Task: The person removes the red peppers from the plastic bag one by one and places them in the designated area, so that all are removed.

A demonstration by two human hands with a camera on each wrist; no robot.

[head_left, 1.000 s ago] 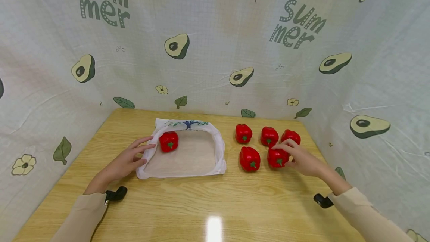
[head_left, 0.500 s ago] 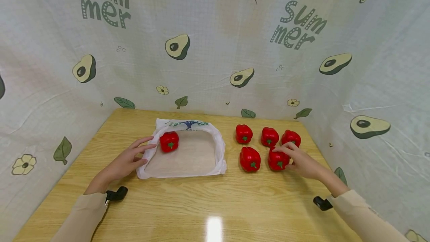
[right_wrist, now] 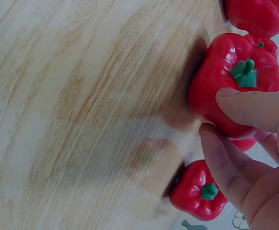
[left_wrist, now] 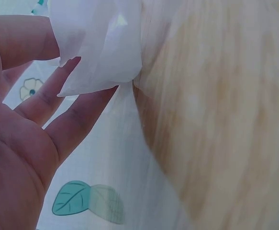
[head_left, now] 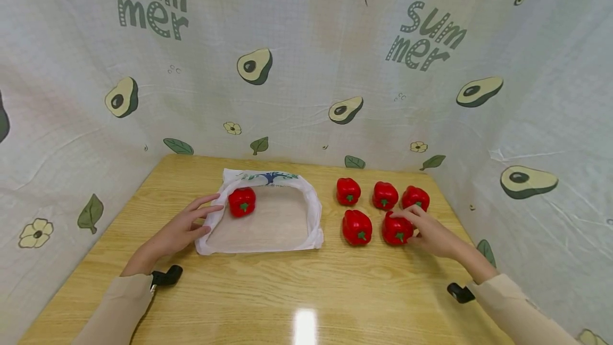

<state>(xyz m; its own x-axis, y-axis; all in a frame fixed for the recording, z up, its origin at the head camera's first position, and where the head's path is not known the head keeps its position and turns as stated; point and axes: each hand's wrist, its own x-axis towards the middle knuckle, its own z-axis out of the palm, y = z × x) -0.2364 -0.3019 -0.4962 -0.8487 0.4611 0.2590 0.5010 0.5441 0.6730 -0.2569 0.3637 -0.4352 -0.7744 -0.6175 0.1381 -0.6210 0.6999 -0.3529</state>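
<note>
A white bag with a tree print lies with its wide mouth facing me, left of centre in the head view. One red bell pepper sits inside it. My left hand rests its spread fingers on the bag's left rim; in the left wrist view the bag's folded edge hides some fingertips. On the right, my right hand grips the front-right red bell pepper, thumb on its face beside the green stem and fingers around its side.
Several more red bell peppers stand around the gripped one: one to its left and a row behind it, including a back-left pepper. A printed cloth walls off the wooden table at the back and sides.
My right hand has shifted slightly down and closed around the front-right bell pepper. The left hand and bag stay in place.
</note>
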